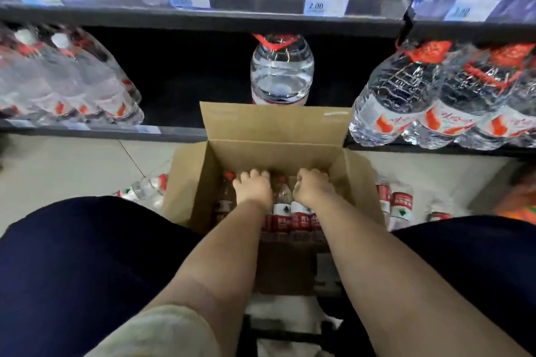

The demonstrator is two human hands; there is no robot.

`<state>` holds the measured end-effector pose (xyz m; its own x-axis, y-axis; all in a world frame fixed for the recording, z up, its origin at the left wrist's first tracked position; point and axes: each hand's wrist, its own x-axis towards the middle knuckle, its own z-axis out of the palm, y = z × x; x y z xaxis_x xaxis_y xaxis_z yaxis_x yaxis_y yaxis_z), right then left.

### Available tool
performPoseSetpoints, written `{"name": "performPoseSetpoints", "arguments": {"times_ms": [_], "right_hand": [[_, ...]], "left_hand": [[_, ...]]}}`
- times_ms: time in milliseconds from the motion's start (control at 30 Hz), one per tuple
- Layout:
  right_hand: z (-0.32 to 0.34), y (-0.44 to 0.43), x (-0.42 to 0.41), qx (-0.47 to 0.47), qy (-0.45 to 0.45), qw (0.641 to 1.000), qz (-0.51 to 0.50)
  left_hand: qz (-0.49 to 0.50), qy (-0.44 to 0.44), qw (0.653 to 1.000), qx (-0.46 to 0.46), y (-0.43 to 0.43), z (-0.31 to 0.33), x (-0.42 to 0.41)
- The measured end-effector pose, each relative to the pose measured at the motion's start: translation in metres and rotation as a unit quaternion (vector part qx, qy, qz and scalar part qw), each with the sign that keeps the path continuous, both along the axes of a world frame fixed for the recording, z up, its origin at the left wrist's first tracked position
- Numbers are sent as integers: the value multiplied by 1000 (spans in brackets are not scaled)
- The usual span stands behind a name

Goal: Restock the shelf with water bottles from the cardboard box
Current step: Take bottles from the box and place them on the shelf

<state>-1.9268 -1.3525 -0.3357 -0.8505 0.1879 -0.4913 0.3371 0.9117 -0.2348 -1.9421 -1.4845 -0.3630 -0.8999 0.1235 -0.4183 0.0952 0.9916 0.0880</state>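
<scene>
Open cardboard box [290,155] sits on floor tiles [72,165] in front of the bottom shelf [101,133], far flap [275,122] up. Inside are upright water bottles [282,201] with red caps and red labels. Left hand [253,187] and right hand [311,188] are both down in the box, side by side, fingers curled over bottle tops. One big jug [281,69] stands alone mid-shelf behind the flap, with wrapped bottle packs [443,95] either side. Loose bottles [401,206] lie on the floor left and right of the box. Price tag [324,4] above reads 2.00
</scene>
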Motion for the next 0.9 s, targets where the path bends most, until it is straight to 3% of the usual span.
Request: {"name": "performPoseSetpoints", "arguments": {"times_ms": [100, 267, 400, 500, 667, 800, 900], "right_hand": [[-37, 3, 2, -19, -37, 997, -63], [-86, 16, -3, -48, -69, 981, -177], [-114, 19, -4, -63, -21, 959, -275], [-125, 24, 0, -56, -3, 951, -304], [-133, 24, -2, -35, 9, 952, -305], [-139, 22, -2, -4, -6, 953, -304], [-140, 24, 1, -20, -32, 955, -294]], "left_hand": [[53, -53, 997, 4, -2, -35, -3], [25, -124, 992, -21, 10, -83, -7], [64, -198, 975, 80, 33, -110, -9], [155, -241, 931, 226, 52, -122, -7], [253, -259, 870, 334, 61, -135, 2], [318, -311, 814, 375, 65, -138, 4], [336, -347, 800, 356, 71, -144, 2]]}}
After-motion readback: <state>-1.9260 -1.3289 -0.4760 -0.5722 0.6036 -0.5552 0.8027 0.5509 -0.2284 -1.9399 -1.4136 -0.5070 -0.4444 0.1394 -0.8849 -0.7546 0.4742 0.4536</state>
